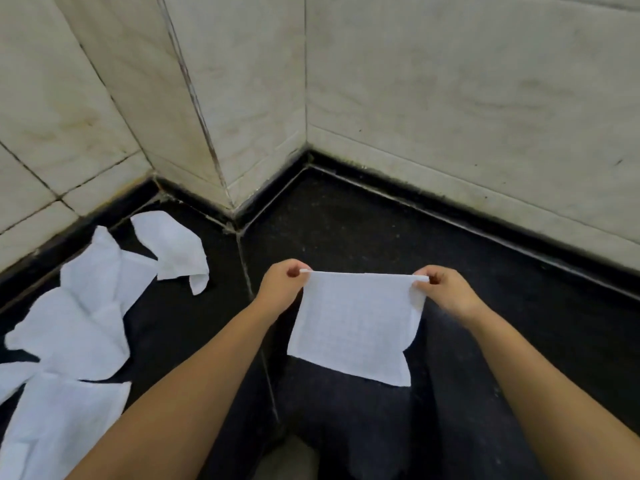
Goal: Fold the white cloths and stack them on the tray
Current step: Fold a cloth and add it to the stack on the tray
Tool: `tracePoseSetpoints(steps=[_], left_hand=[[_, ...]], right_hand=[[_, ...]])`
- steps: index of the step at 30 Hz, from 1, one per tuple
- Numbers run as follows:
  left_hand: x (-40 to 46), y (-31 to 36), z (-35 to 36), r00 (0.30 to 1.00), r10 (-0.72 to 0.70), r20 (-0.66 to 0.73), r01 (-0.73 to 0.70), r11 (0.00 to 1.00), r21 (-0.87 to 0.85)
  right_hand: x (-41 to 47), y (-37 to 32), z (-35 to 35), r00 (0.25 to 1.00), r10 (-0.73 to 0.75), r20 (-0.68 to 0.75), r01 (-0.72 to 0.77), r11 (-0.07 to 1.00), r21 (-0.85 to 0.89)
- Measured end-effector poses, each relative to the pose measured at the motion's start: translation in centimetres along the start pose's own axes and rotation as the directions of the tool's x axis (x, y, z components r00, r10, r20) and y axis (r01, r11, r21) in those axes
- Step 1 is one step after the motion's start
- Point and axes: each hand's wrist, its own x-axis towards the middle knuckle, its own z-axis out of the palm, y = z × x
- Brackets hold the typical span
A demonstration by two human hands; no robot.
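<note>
head view: only one camera here, so everything's coming from this one
left hand (282, 284): pinching the top left corner of the white cloth (356, 323), fingers curled in tight on the edge
right hand (441, 289): doing the same on the top right corner, thumb and fingers clamping the hem
why held like that: looks like they're pulling the top edge taut so the cloth is hanging flat and square, which I'm guessing is setup for a clean fold
cloth position: dangling mid-scene above the dark countertop (346, 220), lower edge drooping toward the near side
loose cloths (79, 323): sprawling unfolded over on the left, one crumpled cloth (173, 247) lying farther back near the tiled wall (450, 98)
tray: not showing up anywhere, so can't tell where the stack is going
progress: seems early, plenty waiting
</note>
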Motion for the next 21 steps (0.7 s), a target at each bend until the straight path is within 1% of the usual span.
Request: tracePoseSetpoints(steps=[5, 9, 13, 16, 18, 21], left_hand=[[0.8, -3.0, 0.6, 1.0, -0.024, -0.012, 0.026, 0.987, 0.161], [-0.7, -4.7, 0.1, 0.998, 0.061, -0.024, -0.054, 0.975, 0.216], [-2.9, -6.1, 0.0, 0.992, 0.109, 0.058, -0.12, 0.966, 0.229], [-4.3, -7.2, 0.5, 0.983, 0.119, 0.137, -0.154, 0.944, 0.291], [-5.1, -7.8, 0.7, 0.981, 0.12, 0.15, -0.167, 0.921, 0.353], [-5.6, -8.2, 0.8, 0.982, 0.139, 0.13, -0.182, 0.885, 0.429]], right_hand=[[1.3, 1.8, 0.6, 1.0, 0.005, 0.012, -0.004, 0.995, -0.098], [-1.2, 2.2, 1.1, 0.998, -0.029, 0.057, 0.037, 0.987, -0.155], [-5.2, 3.3, 1.8, 0.992, -0.095, 0.084, 0.112, 0.966, -0.232], [-7.7, 4.9, 2.8, 0.982, -0.139, 0.129, 0.174, 0.934, -0.313], [-8.7, 5.9, 3.6, 0.979, -0.139, 0.152, 0.186, 0.911, -0.369], [-9.5, 6.9, 4.6, 0.978, -0.163, 0.131, 0.203, 0.888, -0.412]])
